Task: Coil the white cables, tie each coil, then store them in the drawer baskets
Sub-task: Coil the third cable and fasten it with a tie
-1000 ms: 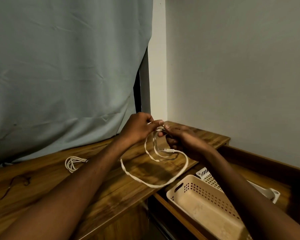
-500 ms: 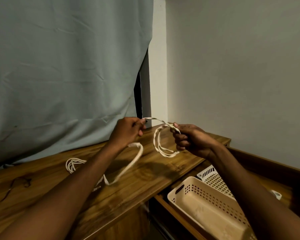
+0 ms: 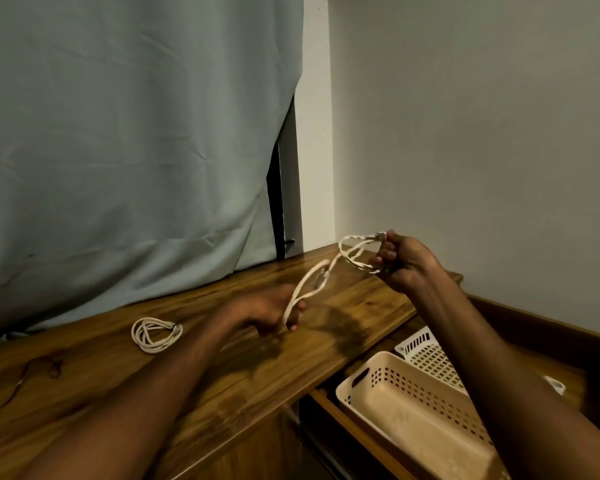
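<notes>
White cable [image 3: 329,268] stretches between left hand [image 3: 271,315] and right hand [image 3: 404,263].

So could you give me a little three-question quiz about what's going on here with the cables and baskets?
1. True or false: the right hand holds a small coil of white cable.
2. Where does the finished coil lie? A) in the beige basket B) on the wooden top C) on the floor
3. Fill in: the left hand grips the cable's loose ____.

Key: 1 true; 2 B; 3 end.
</notes>
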